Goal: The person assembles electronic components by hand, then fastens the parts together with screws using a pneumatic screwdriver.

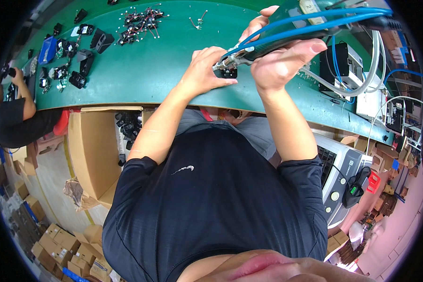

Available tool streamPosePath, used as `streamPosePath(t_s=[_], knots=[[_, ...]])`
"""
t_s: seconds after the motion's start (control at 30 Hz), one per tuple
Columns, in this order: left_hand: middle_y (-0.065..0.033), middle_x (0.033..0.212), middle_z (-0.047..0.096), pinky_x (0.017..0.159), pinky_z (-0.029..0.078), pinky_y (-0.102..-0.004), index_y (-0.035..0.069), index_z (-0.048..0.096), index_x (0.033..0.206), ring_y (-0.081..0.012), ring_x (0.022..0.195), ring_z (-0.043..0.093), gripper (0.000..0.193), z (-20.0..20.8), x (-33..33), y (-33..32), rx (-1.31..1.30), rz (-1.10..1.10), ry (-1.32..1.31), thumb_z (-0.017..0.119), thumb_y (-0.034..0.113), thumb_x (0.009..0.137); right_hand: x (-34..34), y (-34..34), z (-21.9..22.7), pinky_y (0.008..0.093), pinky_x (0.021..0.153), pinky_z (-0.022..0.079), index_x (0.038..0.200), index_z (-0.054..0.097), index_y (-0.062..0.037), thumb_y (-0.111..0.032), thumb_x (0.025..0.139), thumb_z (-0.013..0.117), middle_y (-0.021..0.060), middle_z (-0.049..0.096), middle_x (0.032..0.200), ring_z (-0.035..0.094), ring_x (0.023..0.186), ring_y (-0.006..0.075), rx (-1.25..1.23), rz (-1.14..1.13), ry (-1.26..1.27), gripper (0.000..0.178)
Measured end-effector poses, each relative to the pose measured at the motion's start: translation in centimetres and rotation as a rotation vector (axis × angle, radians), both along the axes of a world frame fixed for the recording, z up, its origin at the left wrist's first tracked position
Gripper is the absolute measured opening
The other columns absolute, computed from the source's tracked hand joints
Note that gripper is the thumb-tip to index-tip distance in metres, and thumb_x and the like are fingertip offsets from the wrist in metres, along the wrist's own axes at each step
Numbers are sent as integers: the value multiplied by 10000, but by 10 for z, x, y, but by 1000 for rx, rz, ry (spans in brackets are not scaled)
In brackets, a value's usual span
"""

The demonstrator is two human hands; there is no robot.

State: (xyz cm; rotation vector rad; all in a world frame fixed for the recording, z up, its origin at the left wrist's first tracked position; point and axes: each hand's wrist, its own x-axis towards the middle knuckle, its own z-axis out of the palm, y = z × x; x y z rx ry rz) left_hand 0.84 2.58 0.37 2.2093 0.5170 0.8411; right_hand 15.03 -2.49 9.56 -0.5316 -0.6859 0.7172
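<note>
My right hand [278, 66] is wrapped round a dark handheld power screwdriver [279, 41], with blue tubes running along it. Its metal nose points down and left, over a small black plastic housing [228, 74] on the green bench near the front edge. My left hand [203, 70] is closed at the housing's left side, its thumb stretched along the near edge. The tool's nose and my fingers partly cover the housing, so its inside shows only in part. Whether the tip touches a screw is hidden.
A pile of small wired parts [138, 24] lies on the far bench. Black housings [84, 61] and a blue piece [47, 50] are at left. Cabled equipment [345, 66] stands at right. Below the bench sits an open cardboard box [91, 150]. Another person [21, 113] works far left.
</note>
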Motion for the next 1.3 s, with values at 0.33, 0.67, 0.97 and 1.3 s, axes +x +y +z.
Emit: streamPosePath(t_s=[0.33,0.67,0.97,1.3], knots=[[-123,1323,593,1094,398,-446,125,612,1365,-325,1255,539,764,5,0,10,-83,-52,80,922,353,705,42,-13,139,323,590,575,1214,562,13,-687,1032,409,87,643,744,659,650,145,164,-124,-587,739],[-166,1352,533,1066,401,-525,100,559,1369,-370,1264,561,635,54,58,245,274,441,529,751,161,767,37,-39,72,295,650,521,1445,448,-21,-696,1054,275,106,622,1083,622,756,161,-217,-353,-465,799],[-80,1465,554,1112,370,-572,159,582,1410,-306,1397,488,600,73,-53,252,550,626,411,739,427,897,40,-36,69,428,930,534,1427,367,12,-597,1064,387,191,569,1224,617,985,293,45,-1037,-891,709],[-105,1490,488,1180,267,-633,153,489,1495,-318,1491,372,699,12,-209,182,563,729,688,731,448,909,-48,90,-78,446,816,587,1271,634,-116,-111,886,697,132,607,1174,660,1035,313,-365,-104,-1448,390]])
